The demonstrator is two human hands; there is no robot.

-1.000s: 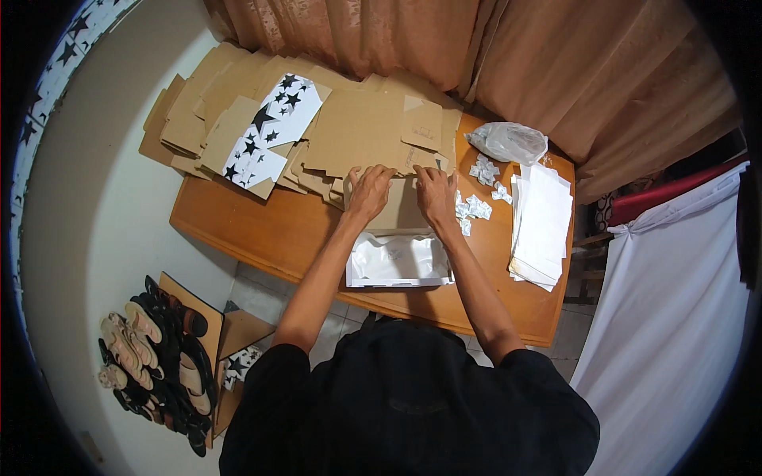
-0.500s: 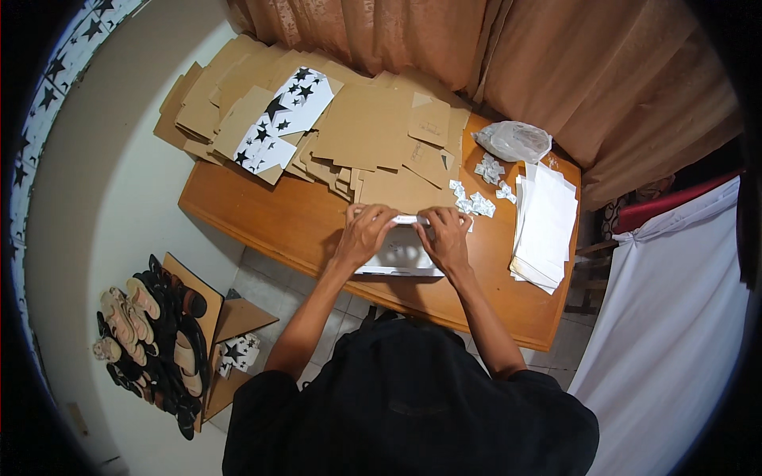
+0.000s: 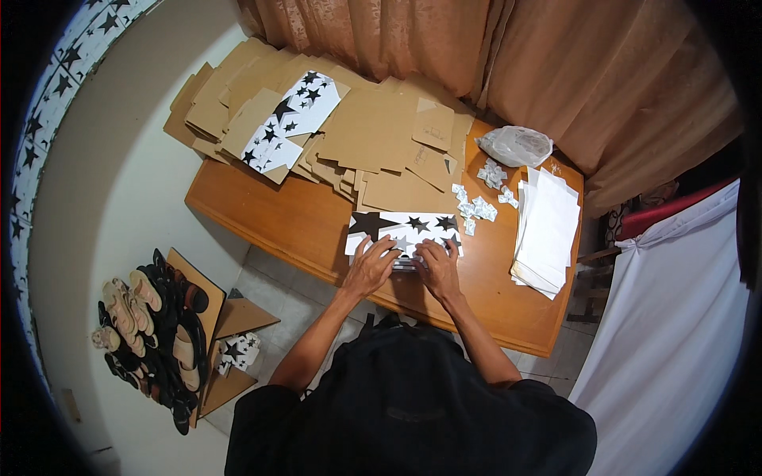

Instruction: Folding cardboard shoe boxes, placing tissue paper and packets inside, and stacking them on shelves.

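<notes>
Head view: with the white, star-printed box (image 3: pixel 413 228) taken as the clock's centre and twelve pointing away from the person, the box sits on the near side of the wooden table (image 3: pixel 500 297), its printed top panel facing up. The step in hand looks like bringing the panel's near edge into place, and it would go best with even pressure from both sides, the front flap guided inside the wall rather than forced, since thin card probably creases easily. It also seems wise to keep the box back from the table edge at six o'clock. The left hand (image 3: pixel 368 266) lies at seven and the right hand (image 3: pixel 439 270) at five, close together but apart, fingers bent over the near edge and pointing inward toward twelve. Both touch the box; whether they pinch the card or merely press on it, I cannot tell. The forearms slant in from the person's body at six, elbows wider than the wrists, a balanced pose for matched pushing. Flat cardboard (image 3: pixel 361 131) lies toward eleven, small white packets (image 3: pixel 480 209) between two and three, and white sheets (image 3: pixel 549 226) at three
</notes>
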